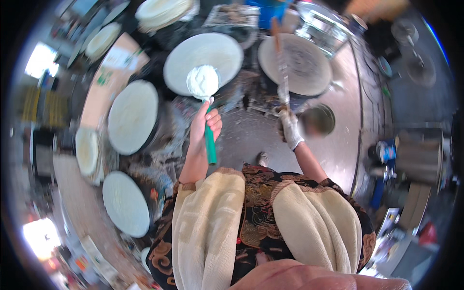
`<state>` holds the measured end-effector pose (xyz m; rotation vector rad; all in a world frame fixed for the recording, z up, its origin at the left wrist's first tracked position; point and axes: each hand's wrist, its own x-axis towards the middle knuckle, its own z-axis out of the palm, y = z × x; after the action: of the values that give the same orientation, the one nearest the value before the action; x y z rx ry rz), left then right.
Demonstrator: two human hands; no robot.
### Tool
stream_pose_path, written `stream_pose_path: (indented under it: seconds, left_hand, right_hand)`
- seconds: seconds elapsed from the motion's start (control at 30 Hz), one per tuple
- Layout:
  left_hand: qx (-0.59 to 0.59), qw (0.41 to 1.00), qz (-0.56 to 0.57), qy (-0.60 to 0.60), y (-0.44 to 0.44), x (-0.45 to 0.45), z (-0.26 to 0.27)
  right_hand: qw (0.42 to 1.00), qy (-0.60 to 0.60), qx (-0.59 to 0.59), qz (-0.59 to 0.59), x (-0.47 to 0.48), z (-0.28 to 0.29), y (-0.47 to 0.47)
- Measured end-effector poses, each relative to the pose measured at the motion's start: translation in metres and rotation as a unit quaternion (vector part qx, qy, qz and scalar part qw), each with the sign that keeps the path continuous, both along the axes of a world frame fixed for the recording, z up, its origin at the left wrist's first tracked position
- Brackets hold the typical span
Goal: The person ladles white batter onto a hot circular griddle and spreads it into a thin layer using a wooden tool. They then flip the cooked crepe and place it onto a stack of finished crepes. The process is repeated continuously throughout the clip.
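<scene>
My left hand (206, 125) is closed around the green handle of a ladle (203, 81). White batter fills its bowl, held over the near edge of a round griddle (203, 50) with a pale sheet across it. In a whitish glove, my right hand (290, 127) grips a long wooden stick or spatula (280, 54), pointing away from me. The stick crosses above the left part of a second round griddle (308, 65), whose surface looks pale with greyish swirls. To the left, another griddle (133, 116) and a nearer one (126, 203) carry pale round sheets.
Stacks of flat round sheets stand at the far left (163, 12) and beside a cardboard strip (95, 98). A blurred round container (317, 121) sits right of my glove. Beyond are a blue bucket (268, 12) and a shiny metal vessel (322, 27). Grey floor (239, 137) lies between.
</scene>
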<state>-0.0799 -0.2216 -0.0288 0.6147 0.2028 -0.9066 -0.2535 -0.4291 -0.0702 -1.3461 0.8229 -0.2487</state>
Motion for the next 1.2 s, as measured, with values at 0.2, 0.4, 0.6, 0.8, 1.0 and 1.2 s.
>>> stream_pose_path:
  seconds: [0.2,0.4,0.6,0.8,1.0,1.2]
  left_hand:
    - [-0.136,0.937,-0.278,0.164,-0.160,-0.013,-0.049]
    - [-0.116,0.857,-0.485,0.133,-0.301,-0.004,-0.098]
    - [0.024,0.832,-0.552,-0.050,-0.431,0.011,-0.127]
    - [0.157,0.776,-0.462,-0.401,-0.513,0.028,-0.145]
    - [0.094,0.435,-0.261,-0.857,-0.533,0.124,-0.151]
    - [0.040,0.297,-0.255,-0.919,-0.522,0.165,-0.135]
  right_hand:
    - [0.986,0.043,0.159,0.025,-0.087,-0.095,-0.090]
    - [0.944,-0.125,0.251,-0.173,-0.085,-0.058,-0.130]
    - [0.938,0.111,0.206,-0.256,-0.057,-0.047,-0.183]
    - [0.919,0.061,0.094,-0.377,-0.047,-0.077,-0.167]
    - [0.914,0.179,-0.037,-0.363,-0.044,-0.074,-0.159]
    - [0.934,0.166,0.020,-0.315,0.034,-0.057,-0.181]
